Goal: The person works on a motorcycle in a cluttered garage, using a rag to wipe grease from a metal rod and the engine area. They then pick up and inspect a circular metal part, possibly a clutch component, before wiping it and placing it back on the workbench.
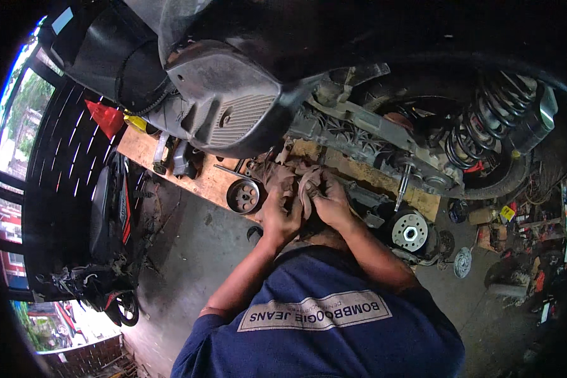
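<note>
A crumpled brownish rag is bunched between my two hands, in front of the scooter's opened engine case. My left hand is closed on the rag's left side. On the right side, my right hand grips it with bent fingers. Folds of cloth hide whether anything lies inside. Just left of my left hand, a round clutch drum with holes rests on a plywood board. To the right of my right hand sits a round metal pulley with a hex nut at its centre.
Above my hands hangs the scooter's grey plastic cover. A coil spring shock absorber and a metal shaft are at the right. A metal disc lies on the floor, near scattered parts. Another motorcycle stands at the left.
</note>
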Available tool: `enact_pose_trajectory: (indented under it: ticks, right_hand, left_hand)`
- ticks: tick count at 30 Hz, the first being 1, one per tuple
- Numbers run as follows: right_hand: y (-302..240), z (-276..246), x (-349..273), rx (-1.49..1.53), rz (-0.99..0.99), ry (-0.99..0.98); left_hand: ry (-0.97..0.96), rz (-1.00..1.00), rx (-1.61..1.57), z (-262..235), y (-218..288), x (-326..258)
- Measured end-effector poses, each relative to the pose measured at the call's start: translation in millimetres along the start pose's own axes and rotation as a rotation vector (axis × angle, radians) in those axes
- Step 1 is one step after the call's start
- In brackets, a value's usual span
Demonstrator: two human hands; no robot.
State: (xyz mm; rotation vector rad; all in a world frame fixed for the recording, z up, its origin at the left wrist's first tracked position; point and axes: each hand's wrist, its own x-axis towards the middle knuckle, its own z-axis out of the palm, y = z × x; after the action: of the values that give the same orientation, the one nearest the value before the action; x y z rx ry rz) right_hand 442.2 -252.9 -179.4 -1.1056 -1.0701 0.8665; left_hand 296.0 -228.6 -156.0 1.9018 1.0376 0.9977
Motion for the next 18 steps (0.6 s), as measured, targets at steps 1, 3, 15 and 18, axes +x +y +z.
enact_pose_trajectory:
  ticks: [1, 3, 15, 18]
  right_hand:
    - [0, -2, 1, -0.069, -0.017, 0.008]
    - [3, -5, 1, -0.15, -0.01, 0.025]
    - [-6, -6, -4, -0.084, -0.039, 0.036]
    - [-14, -6, 3, -0.14, 0.0, -0.023]
  left_hand:
    - [-0.027, -0.043, -0.039, -1, -1, 0]
    - [-0.06, -0.093, -0.094, -2, -3, 1]
    - [0.045, 0.09, 0.162, -4, 12, 8]
    - [0.079, 0.149, 0.181, -3, 11, 11]
